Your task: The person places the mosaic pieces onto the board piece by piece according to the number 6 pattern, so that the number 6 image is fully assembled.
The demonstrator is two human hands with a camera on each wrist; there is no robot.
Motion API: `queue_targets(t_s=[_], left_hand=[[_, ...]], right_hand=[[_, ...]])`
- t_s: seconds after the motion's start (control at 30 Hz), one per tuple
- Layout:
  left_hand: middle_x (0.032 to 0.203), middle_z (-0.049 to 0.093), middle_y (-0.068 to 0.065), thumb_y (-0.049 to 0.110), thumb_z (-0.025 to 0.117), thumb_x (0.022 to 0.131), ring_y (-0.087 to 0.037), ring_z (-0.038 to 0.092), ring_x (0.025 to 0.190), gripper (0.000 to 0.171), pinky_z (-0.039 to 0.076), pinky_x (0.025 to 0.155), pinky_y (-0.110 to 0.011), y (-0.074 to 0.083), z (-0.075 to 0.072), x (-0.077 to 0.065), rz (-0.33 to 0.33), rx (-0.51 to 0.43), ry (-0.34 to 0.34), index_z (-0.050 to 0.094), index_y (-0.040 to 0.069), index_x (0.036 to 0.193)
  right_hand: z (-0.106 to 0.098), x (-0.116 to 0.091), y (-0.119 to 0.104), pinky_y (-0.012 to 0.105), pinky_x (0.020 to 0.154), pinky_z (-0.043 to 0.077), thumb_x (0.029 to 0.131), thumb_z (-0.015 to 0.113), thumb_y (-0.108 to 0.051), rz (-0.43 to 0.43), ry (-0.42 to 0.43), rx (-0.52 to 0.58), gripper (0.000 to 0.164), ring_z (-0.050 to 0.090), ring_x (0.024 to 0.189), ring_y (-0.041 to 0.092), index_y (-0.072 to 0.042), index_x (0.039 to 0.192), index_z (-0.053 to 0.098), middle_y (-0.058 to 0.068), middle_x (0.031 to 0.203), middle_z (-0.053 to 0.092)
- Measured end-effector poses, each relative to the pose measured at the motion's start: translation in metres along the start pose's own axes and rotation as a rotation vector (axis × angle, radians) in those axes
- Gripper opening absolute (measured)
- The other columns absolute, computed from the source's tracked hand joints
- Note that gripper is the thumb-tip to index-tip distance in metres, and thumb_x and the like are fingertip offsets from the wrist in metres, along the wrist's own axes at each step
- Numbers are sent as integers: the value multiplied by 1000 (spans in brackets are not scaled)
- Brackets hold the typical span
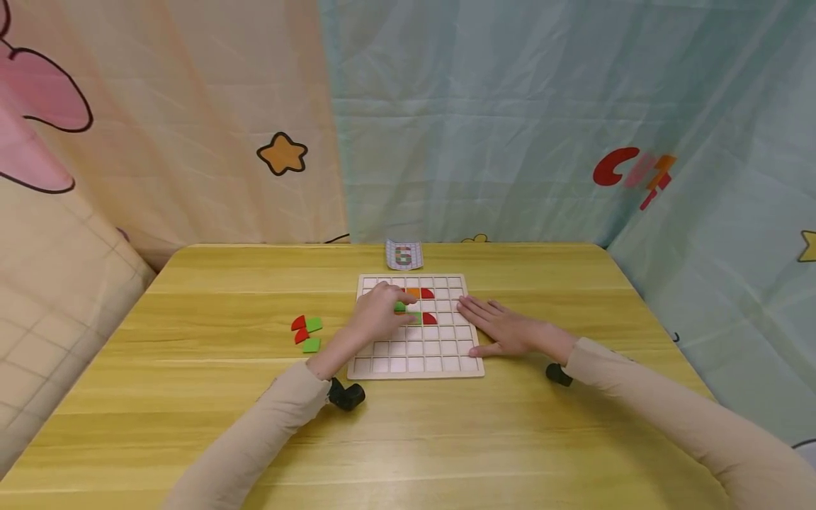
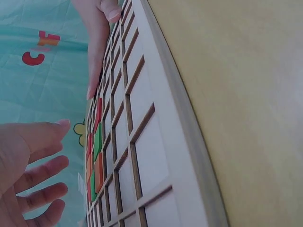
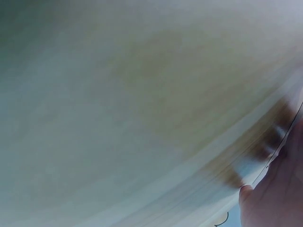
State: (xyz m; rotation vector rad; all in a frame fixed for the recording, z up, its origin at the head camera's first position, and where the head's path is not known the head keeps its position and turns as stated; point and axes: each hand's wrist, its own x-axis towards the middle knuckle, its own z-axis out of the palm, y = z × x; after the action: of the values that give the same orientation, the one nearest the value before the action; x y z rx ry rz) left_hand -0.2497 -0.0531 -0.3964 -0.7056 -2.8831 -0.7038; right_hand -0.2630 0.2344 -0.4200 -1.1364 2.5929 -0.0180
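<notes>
A white grid board (image 1: 414,364) lies on the tabletop (image 1: 510,439), with red, green and orange tiles (image 1: 429,319) in its upper cells. The left hand (image 1: 377,313) is over them, thumb and fingers parted, nothing between. The right hand (image 1: 506,329) lies spread, fingertips on the board's right edge. Loose red and green pieces (image 1: 312,345) sit left of the board. Behind it, a card (image 1: 404,255) shows a coloured figure, too small to read. The curtain (image 1: 446,106) bears a red letter C (image 1: 603,169).

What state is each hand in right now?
Left hand: open above the grid board, nothing visibly held.
Right hand: open, resting at the grid board's right edge.
</notes>
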Motion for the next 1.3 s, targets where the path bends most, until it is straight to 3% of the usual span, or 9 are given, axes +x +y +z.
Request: queue_targets(t_s=[0.13, 0.3, 0.43, 0.63, 0.93, 1.17, 1.3], left_hand=[[107, 73, -3, 26, 77, 81, -23, 58, 96, 30, 51, 64, -33, -6, -8, -7, -8, -10, 31, 75, 12, 108], [106, 73, -6, 26, 76, 82, -24, 57, 98, 31, 50, 70, -34, -14, -18, -16, -43, -37, 28, 74, 11, 109], [106, 72, -8, 25, 76, 83, -26, 57, 99, 32, 49, 67, -33, -22, -27, -25, -72, -31, 31, 74, 10, 110], [106, 72, -7, 27, 75, 83, -26, 58, 100, 32, 50, 66, -33, -37, -37, -38, -109, 15, 48, 73, 11, 111], [107, 71, -8, 28, 75, 83, -30, 60, 102, 34, 51, 64, -35, -59, -54, -65, -113, 47, 75, 72, 9, 111], [104, 72, -9, 24, 75, 83, -28, 60, 99, 30, 52, 74, -39, -77, -58, -86, -67, -4, 26, 73, 6, 107], [103, 73, -8, 25, 77, 81, -25, 60, 92, 31, 50, 72, -36, -86, -59, -98, -9, 3, -24, 74, 7, 106]], right_hand=[[-1, -1, -1, 55, 118, 9, 93, 41, -63, -8, 15, 5, 92, -1, 150, 29, -9, 155, 0, 10, 163, -5], [-4, -2, -2, 56, 118, 10, 93, 41, -63, -11, 21, 8, 92, 0, 150, 30, -8, 155, 1, 11, 163, -4], [-4, -3, -2, 57, 117, 11, 94, 42, -61, -24, 27, 13, 91, 2, 150, 32, -6, 155, 3, 13, 163, -2], [-3, -5, -2, 58, 116, 12, 94, 41, -61, -25, 29, 6, 91, 3, 150, 34, -5, 155, 4, 15, 162, -1], [-6, -6, -3, 56, 117, 11, 94, 42, -61, -7, 16, 16, 91, 2, 150, 31, -7, 155, 3, 12, 163, -3], [-2, -3, -1, 55, 118, 9, 94, 40, -63, 0, 2, 1, 91, 0, 150, 29, -9, 155, 0, 9, 163, -5], [1, -1, -1, 54, 118, 10, 94, 39, -64, -5, 7, -6, 91, 0, 150, 29, -10, 155, 0, 9, 163, -6]])
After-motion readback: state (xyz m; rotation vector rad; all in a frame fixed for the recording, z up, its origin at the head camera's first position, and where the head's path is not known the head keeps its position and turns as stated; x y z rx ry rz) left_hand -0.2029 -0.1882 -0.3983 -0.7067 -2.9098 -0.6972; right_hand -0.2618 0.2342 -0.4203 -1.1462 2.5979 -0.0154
